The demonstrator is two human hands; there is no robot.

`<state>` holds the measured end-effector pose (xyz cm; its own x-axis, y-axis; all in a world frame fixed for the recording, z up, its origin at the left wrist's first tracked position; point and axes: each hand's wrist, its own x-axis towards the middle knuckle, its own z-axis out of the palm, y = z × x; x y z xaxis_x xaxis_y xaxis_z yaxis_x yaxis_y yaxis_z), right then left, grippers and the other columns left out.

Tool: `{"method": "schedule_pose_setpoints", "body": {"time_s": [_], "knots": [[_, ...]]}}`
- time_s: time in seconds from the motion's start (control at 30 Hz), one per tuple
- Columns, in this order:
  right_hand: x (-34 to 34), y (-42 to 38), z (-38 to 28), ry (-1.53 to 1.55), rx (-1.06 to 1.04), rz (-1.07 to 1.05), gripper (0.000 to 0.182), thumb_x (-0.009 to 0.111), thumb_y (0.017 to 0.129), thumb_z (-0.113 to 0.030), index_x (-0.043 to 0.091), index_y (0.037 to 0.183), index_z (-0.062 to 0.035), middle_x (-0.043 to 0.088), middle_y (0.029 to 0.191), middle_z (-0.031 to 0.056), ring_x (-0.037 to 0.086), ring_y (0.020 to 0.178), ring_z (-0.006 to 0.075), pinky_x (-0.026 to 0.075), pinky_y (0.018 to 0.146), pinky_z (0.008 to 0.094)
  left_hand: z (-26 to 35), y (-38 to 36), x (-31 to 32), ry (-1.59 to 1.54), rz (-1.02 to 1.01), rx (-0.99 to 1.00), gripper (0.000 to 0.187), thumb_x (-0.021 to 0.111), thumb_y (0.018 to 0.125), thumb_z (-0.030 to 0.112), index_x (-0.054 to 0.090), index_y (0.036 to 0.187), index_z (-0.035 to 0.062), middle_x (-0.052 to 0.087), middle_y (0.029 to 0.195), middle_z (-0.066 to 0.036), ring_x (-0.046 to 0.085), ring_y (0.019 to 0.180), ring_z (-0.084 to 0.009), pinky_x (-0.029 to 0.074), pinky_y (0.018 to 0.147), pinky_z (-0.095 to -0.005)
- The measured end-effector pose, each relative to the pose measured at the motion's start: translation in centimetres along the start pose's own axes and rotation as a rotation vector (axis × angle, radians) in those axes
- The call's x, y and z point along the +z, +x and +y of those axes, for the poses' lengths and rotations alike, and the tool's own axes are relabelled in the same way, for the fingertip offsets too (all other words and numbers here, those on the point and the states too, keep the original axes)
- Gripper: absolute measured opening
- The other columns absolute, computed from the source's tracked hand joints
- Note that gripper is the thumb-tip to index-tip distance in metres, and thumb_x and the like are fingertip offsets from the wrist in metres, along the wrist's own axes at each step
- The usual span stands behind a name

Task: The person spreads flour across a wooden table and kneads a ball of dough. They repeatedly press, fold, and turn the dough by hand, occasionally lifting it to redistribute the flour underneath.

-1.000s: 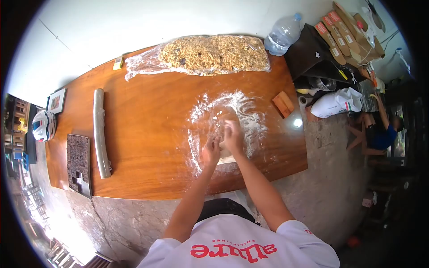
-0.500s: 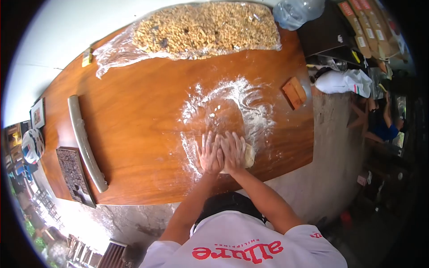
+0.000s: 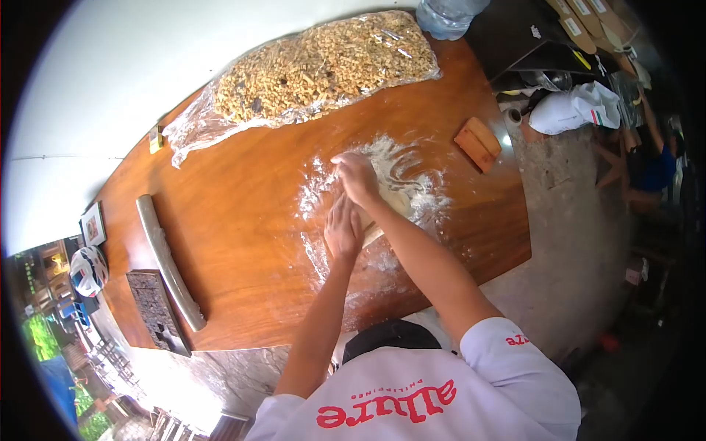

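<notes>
On the floured tabletop lies a pale lump of dough (image 3: 398,201), mostly covered by my hands and right forearm. My left hand (image 3: 343,226) lies against its near left side, fingers stretched forward. Beyond it, my right hand (image 3: 358,180) reaches across the dough at an angle, its fingers pointing left and slightly bent. Neither hand visibly grips anything. White flour (image 3: 390,156) is spread in a smeared patch around the dough.
A plastic bag of small golden-brown pieces (image 3: 323,70) lies along the back of the wooden table (image 3: 243,198). At left are a long grey tube (image 3: 168,261) and a dark rectangular board (image 3: 157,312). A small wooden block (image 3: 478,145) sits at right.
My hands were side by side, flat on the dough. Now the right hand has moved forward and turned left, and the left has shifted slightly forward. The camera view has rotated somewhat.
</notes>
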<state>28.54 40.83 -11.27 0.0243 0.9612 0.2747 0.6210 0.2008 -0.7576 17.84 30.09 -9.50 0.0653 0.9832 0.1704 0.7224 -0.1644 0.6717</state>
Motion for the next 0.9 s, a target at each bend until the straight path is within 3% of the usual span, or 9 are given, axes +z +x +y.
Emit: {"method": "schedule_pose_setpoints", "body": {"time_s": [0.07, 0.13, 0.2, 0.33, 0.5, 0.57, 0.63, 0.77, 0.9], "knots": [[-3.2, -1.2, -0.8, 0.481, 0.252, 0.183, 0.021, 0.055, 0.090, -0.002, 0.070, 0.105, -0.0016, 0.070, 0.104, 0.0156, 0.065, 0.101, 0.0311, 0.049, 0.093, 0.0394, 1.3, -3.0, -1.4, 0.037, -0.094, 0.021, 0.049, 0.045, 0.102, 0.031, 0.049, 0.143, 0.0043, 0.050, 0.144, -0.020, 0.046, 0.132, -0.0411, 0.036, 0.109, -0.0502], [-7.6, -4.0, -0.1, 0.238, 0.191, 0.305, 0.018, 0.057, 0.090, -0.002, 0.068, 0.104, 0.0002, 0.070, 0.102, 0.0171, 0.067, 0.096, 0.0321, 0.052, 0.088, 0.0382, 3.9, -5.1, -3.1, 0.013, -0.164, -0.346, 0.057, 0.058, 0.096, 0.033, 0.046, 0.144, 0.0051, 0.052, 0.141, -0.022, 0.050, 0.128, -0.0405, 0.039, 0.107, -0.0479], [-10.4, -8.0, 0.7, 0.062, 0.348, 0.320, 0.019, 0.059, 0.091, -0.005, 0.069, 0.106, 0.0014, 0.070, 0.102, 0.0205, 0.070, 0.088, 0.0324, 0.055, 0.078, 0.0375, 4.0, -7.7, -2.5, -0.060, -0.125, -0.419, 0.064, 0.063, 0.092, 0.037, 0.045, 0.145, 0.0053, 0.055, 0.136, -0.023, 0.052, 0.124, -0.0397, 0.041, 0.105, -0.0472], [-10.1, -14.0, -1.3, 0.099, 0.528, 0.093, 0.021, 0.059, 0.090, -0.004, 0.067, 0.108, 0.0038, 0.069, 0.106, 0.0219, 0.068, 0.097, 0.0345, 0.054, 0.086, 0.0401, 3.8, -10.6, -2.6, -0.236, -0.231, -0.602, 0.075, 0.077, 0.083, 0.036, 0.046, 0.143, 0.0023, 0.062, 0.122, -0.020, 0.060, 0.114, -0.0322, 0.047, 0.097, -0.0424], [-7.3, -15.6, -5.6, -0.076, 0.216, 0.245, 0.027, 0.058, 0.090, -0.006, 0.066, 0.115, 0.0032, 0.066, 0.115, 0.0223, 0.062, 0.109, 0.0390, 0.049, 0.096, 0.0430, 2.1, -9.9, -3.5, -0.066, -0.232, -0.575, 0.061, 0.078, 0.084, 0.026, 0.054, 0.133, -0.0013, 0.065, 0.123, -0.018, 0.066, 0.110, -0.0248, 0.051, 0.092, -0.0385], [-7.6, -14.3, -6.3, -0.077, 0.200, 0.223, 0.031, 0.059, 0.088, -0.005, 0.064, 0.117, 0.0027, 0.065, 0.116, 0.0222, 0.060, 0.112, 0.0393, 0.048, 0.098, 0.0437, 0.4, -9.8, -2.7, -0.575, -0.074, -0.507, 0.053, 0.075, 0.085, 0.017, 0.057, 0.132, -0.0002, 0.067, 0.121, -0.016, 0.068, 0.105, -0.0241, 0.053, 0.086, -0.0373], [-7.0, -12.8, -5.9, -0.138, 0.120, 0.213, 0.033, 0.059, 0.085, -0.002, 0.064, 0.118, 0.0032, 0.064, 0.115, 0.0222, 0.060, 0.112, 0.0385, 0.048, 0.099, 0.0441, -0.4, -9.0, -2.7, -0.582, -0.085, -0.531, 0.053, 0.071, 0.086, 0.010, 0.055, 0.135, -0.0009, 0.067, 0.121, -0.015, 0.068, 0.103, -0.0235, 0.055, 0.083, -0.0358], [-8.6, -12.1, -7.6, -0.312, 0.081, -0.285, 0.038, 0.062, 0.081, -0.005, 0.064, 0.118, 0.0016, 0.065, 0.112, 0.0203, 0.061, 0.109, 0.0370, 0.045, 0.101, 0.0449, -0.2, -7.8, -3.6, -0.655, -0.200, -0.522, 0.052, 0.073, 0.081, 0.009, 0.058, 0.129, -0.0041, 0.071, 0.110, -0.019, 0.070, 0.100, -0.0258, 0.055, 0.085, -0.0363], [-8.1, -20.0, -8.1, -0.332, -0.334, -0.001, 0.030, 0.062, 0.080, -0.008, 0.068, 0.108, 0.0000, 0.068, 0.106, 0.0183, 0.061, 0.105, 0.0365, 0.046, 0.100, 0.0454, -1.1, -8.7, -3.8, -0.683, -0.190, -0.506, 0.041, 0.069, 0.086, 0.013, 0.061, 0.123, -0.0044, 0.069, 0.113, -0.017, 0.068, 0.095, -0.0217, 0.054, 0.080, -0.0342]]}}
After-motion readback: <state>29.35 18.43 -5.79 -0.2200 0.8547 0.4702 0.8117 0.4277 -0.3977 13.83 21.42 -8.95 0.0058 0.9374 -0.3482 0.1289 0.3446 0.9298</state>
